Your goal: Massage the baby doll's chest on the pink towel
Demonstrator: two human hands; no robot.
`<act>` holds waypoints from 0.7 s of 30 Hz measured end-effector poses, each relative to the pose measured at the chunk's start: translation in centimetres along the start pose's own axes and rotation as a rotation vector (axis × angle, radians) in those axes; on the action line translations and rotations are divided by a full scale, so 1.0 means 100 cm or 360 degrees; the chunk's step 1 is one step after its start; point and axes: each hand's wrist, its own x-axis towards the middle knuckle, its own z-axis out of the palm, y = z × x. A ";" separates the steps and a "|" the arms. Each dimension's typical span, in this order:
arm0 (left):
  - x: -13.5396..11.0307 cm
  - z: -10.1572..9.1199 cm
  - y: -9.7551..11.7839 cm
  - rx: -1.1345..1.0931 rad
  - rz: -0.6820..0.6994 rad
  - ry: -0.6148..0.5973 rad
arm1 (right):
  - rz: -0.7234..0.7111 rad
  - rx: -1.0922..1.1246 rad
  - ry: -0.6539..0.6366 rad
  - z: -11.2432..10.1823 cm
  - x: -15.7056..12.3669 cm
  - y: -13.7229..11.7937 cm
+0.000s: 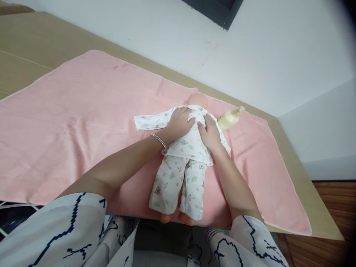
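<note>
A baby doll (pixel 197 99) lies on its back on a pink towel (pixel 83 122), feet toward me. It wears a white printed shirt (pixel 189 144) and matching trousers (pixel 178 185). My left hand (pixel 180 120) presses on the shirt at the doll's left chest, fingers curled into the cloth. My right hand (pixel 210 133) lies on the shirt's other side near the collar, fingers together on the fabric. One empty sleeve (pixel 150 121) stretches out to the left. The doll's bare arm (pixel 230 116) sticks out to the right.
The towel covers a tan tabletop (pixel 303 174) that runs along a white wall (pixel 250 48). A silver bangle (pixel 159 141) circles my left wrist. The table's near right corner (pixel 338 235) meets a wooden floor.
</note>
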 end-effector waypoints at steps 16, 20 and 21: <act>-0.002 -0.002 0.002 0.0176 0.0029 -0.0053 | -0.0050 0.0008 -0.0022 0.005 0.001 0.006; -0.006 -0.005 0.013 0.0329 0.0037 -0.0061 | -0.0052 0.0015 -0.0054 0.003 0.002 0.010; -0.007 -0.006 0.017 0.0377 0.0056 -0.0068 | -0.0072 0.0022 -0.0081 0.002 0.003 0.013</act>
